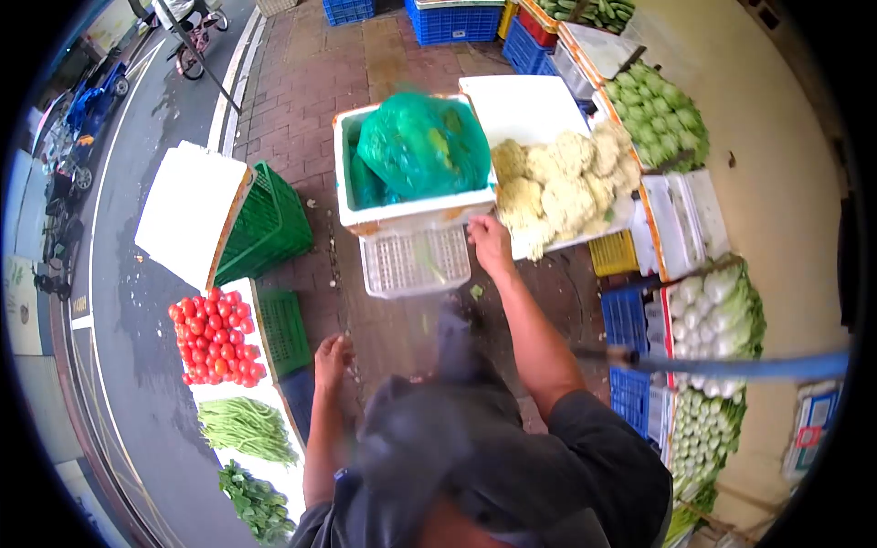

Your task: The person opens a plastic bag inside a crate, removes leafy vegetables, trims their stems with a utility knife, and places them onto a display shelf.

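My right hand (491, 245) is at the near right corner of a white foam box (416, 216), with its fingers bent. Whether it touches the box, and what it holds, if anything, I cannot make out. A bulging green plastic bag (425, 146) fills the box, which stands over a pale plastic crate (417, 263). Heaped cauliflowers (566, 187) lie just right of that hand. Low on the left hangs my left hand (332, 358), its fingers curled and nothing visible in them. Tomatoes (217, 338) are the nearest goods to it.
Green beans (245, 427) and leafy greens (252, 500) line the left. A green crate (265, 224) with a tilted white foam lid (192, 215) stands farther up. Vegetables on crates (628, 333) border the right side. A blue pole (740, 365) juts in from the right.
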Action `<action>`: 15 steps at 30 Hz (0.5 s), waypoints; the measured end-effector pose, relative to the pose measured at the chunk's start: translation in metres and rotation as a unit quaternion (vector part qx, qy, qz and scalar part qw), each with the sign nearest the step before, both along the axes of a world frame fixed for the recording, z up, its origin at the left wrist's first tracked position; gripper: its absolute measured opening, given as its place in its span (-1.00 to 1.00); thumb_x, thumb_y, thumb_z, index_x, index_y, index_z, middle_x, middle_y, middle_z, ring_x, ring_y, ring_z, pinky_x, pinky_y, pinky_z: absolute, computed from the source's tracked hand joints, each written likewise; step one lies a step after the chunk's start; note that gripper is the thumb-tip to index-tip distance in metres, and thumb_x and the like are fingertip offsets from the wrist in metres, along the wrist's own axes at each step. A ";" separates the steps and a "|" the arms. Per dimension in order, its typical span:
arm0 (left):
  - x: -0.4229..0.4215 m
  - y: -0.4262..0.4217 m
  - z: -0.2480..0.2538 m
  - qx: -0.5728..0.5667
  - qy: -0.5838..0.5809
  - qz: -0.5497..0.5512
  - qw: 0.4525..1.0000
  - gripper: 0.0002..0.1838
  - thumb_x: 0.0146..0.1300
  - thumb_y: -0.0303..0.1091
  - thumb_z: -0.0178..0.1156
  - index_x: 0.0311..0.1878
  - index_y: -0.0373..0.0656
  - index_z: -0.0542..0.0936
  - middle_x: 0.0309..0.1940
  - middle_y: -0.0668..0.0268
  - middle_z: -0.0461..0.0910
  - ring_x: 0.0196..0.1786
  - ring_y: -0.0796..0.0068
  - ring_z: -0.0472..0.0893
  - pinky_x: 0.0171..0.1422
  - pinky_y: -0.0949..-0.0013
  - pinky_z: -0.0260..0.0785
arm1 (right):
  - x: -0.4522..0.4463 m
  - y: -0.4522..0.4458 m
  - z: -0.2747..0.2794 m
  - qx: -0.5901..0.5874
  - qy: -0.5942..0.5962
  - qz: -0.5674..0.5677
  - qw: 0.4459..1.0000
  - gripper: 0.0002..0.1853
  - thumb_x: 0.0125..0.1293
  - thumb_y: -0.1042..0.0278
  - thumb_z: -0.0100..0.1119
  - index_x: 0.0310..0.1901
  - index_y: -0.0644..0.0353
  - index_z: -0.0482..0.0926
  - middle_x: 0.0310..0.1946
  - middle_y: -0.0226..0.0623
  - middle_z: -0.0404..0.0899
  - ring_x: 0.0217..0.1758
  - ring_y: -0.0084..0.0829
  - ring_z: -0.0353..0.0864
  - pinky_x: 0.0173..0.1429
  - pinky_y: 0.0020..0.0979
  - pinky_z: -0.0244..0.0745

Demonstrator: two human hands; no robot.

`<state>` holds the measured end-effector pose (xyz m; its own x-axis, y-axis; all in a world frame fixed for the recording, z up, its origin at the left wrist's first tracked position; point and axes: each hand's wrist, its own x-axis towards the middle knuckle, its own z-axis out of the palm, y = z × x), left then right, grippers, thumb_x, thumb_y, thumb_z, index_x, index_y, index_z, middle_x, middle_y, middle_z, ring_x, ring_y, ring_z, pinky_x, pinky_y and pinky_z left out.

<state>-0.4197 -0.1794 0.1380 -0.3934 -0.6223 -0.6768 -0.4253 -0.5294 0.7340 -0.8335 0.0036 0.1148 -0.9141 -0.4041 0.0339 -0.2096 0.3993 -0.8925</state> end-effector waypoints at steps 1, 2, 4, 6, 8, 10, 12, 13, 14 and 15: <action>-0.008 -0.005 0.003 0.003 -0.016 0.005 1.000 -0.58 0.45 -0.12 0.21 0.15 -0.26 0.55 -0.20 0.24 0.71 -0.34 0.48 0.68 -0.31 0.43 0.51 | -0.031 -0.027 0.013 -0.008 0.013 0.001 1.000 -0.76 0.44 0.34 0.15 -0.03 0.31 0.67 -0.36 -0.26 0.71 -0.40 -0.49 0.66 -0.22 -0.42 0.55; -0.026 -0.010 0.013 0.008 -0.044 0.007 0.999 -0.60 0.44 -0.15 0.22 0.15 -0.28 0.57 -0.19 0.24 0.70 -0.33 0.46 0.68 -0.27 0.44 0.51 | -0.059 -0.053 0.037 -0.015 0.024 0.001 1.000 -0.76 0.45 0.33 0.15 -0.03 0.30 0.67 -0.36 -0.24 0.71 -0.38 -0.46 0.68 -0.21 -0.40 0.55; -0.065 -0.013 0.015 0.030 -0.025 -0.021 0.999 -0.58 0.46 -0.11 0.21 0.18 -0.24 0.53 -0.17 0.25 0.70 -0.34 0.45 0.69 -0.21 0.43 0.55 | -0.126 -0.091 0.056 -0.023 0.036 0.005 0.999 -0.78 0.38 0.31 0.18 -0.07 0.21 0.70 -0.16 0.00 0.72 -0.04 0.03 0.70 0.08 -0.17 0.57; -0.113 -0.014 0.031 0.021 -0.020 -0.036 0.999 -0.58 0.47 -0.13 0.21 0.18 -0.27 0.53 -0.16 0.24 0.71 -0.31 0.46 0.69 -0.18 0.43 0.54 | -0.173 -0.118 0.058 0.030 0.066 0.010 0.997 -0.78 0.37 0.32 0.16 -0.07 0.20 0.70 -0.10 0.00 0.71 -0.01 0.03 0.68 0.11 -0.14 0.56; -0.154 -0.021 0.044 0.007 -0.010 -0.058 0.998 -0.58 0.47 -0.15 0.20 0.18 -0.30 0.54 -0.15 0.23 0.71 -0.27 0.47 0.69 -0.14 0.43 0.54 | -0.194 -0.138 0.051 0.111 0.111 0.028 0.987 -0.74 0.33 0.36 0.13 -0.03 0.20 0.70 0.04 0.03 0.66 0.08 0.03 0.64 0.18 -0.09 0.53; -0.191 -0.036 0.052 -0.008 0.010 -0.090 0.996 -0.58 0.48 -0.16 0.20 0.18 -0.33 0.54 -0.13 0.21 0.71 -0.22 0.47 0.69 -0.10 0.44 0.53 | -0.221 -0.151 0.006 0.076 0.091 0.082 0.990 -0.67 0.36 0.33 0.16 0.10 0.24 0.65 0.13 0.06 0.62 -0.05 -0.06 0.72 0.10 -0.17 0.58; -0.233 -0.046 0.051 -0.031 0.024 -0.137 0.990 -0.59 0.48 -0.19 0.19 0.17 -0.35 0.56 -0.10 0.20 0.71 -0.16 0.46 0.69 -0.04 0.41 0.53 | -0.245 -0.155 -0.014 0.079 0.035 0.122 0.989 -0.62 0.37 0.30 0.18 0.16 0.25 0.63 0.16 0.09 0.61 -0.02 -0.04 0.71 0.12 -0.18 0.58; -0.251 -0.053 0.049 -0.045 0.036 -0.162 0.985 -0.59 0.48 -0.19 0.19 0.17 -0.35 0.56 -0.10 0.20 0.71 -0.16 0.46 0.69 -0.03 0.41 0.53 | -0.250 -0.156 -0.007 0.098 0.023 0.130 0.986 -0.63 0.35 0.31 0.18 0.15 0.25 0.63 0.14 0.09 0.61 0.02 0.00 0.69 0.15 -0.15 0.56; -0.269 -0.061 0.047 -0.059 0.051 -0.191 0.979 -0.60 0.48 -0.19 0.19 0.17 -0.35 0.57 -0.10 0.20 0.71 -0.15 0.46 0.69 -0.02 0.40 0.53 | -0.256 -0.158 0.000 0.118 0.011 0.138 0.983 -0.63 0.34 0.31 0.18 0.13 0.24 0.64 0.12 0.10 0.62 0.07 0.04 0.66 0.18 -0.13 0.55; -0.280 -0.067 0.055 -0.025 0.033 -0.179 0.983 -0.62 0.45 -0.21 0.22 0.11 -0.37 0.62 -0.17 0.27 0.69 -0.18 0.54 0.60 -0.06 0.41 0.49 | -0.245 -0.157 0.014 0.150 0.017 0.141 0.979 -0.65 0.31 0.33 0.17 0.10 0.22 0.66 0.09 0.10 0.63 0.10 0.07 0.64 0.20 -0.10 0.52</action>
